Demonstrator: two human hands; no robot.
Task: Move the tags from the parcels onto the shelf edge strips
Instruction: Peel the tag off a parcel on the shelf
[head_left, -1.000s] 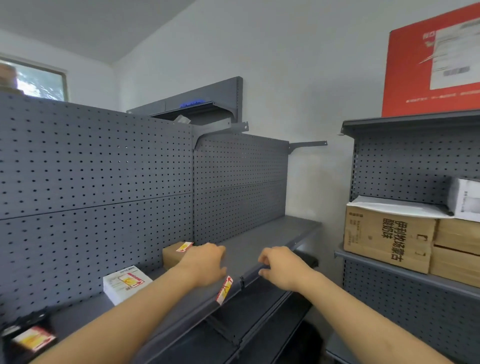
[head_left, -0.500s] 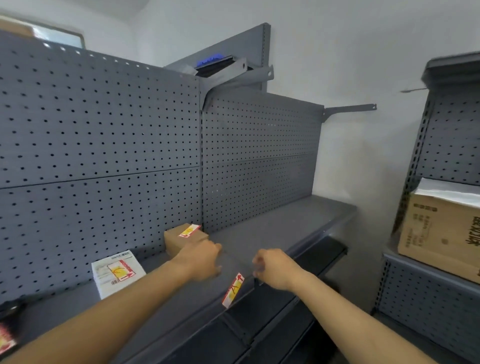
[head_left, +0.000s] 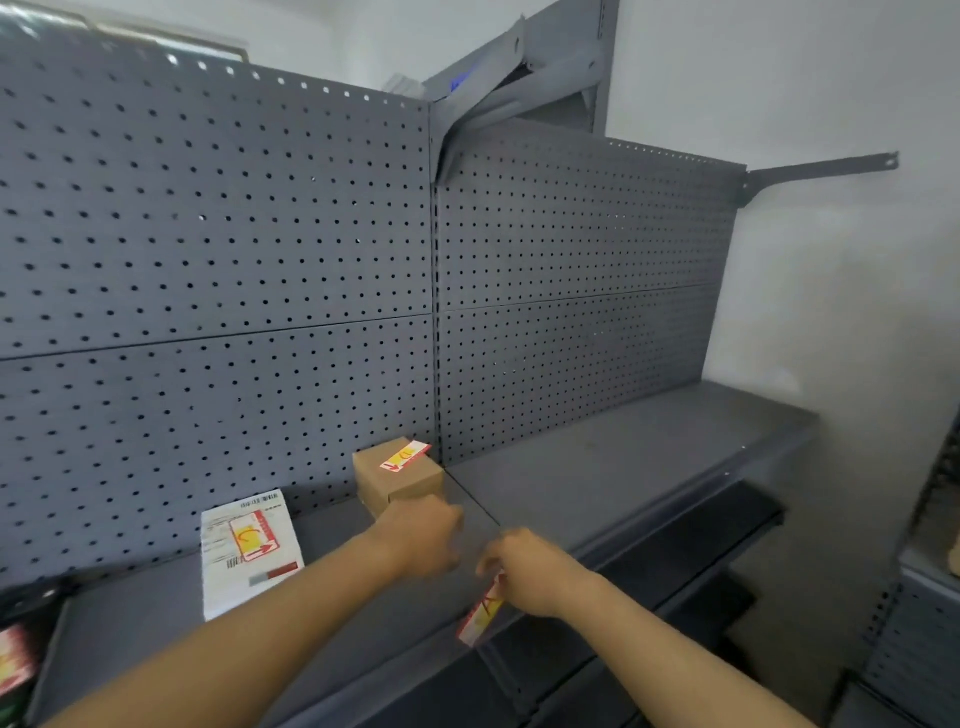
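We see a grey perforated back panel (head_left: 260, 234); right of it, a bare bracket arm (head_left: 821, 169) meets the white wall (head_left: 831, 312).

No wording can be read. The white flat parcel (head_left: 249, 553) on the grey metal shelf (head_left: 623, 467) carries barcodes and a red-bordered yellow tag (head_left: 253, 540) with a red arrow. The tag (head_left: 480, 616) at the shelf's front edge shows a red mark, too blurred to read.

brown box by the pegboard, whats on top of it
A red, yellow and white tag lies on the brown box. The left hand covers its lower front, so that part is hidden.
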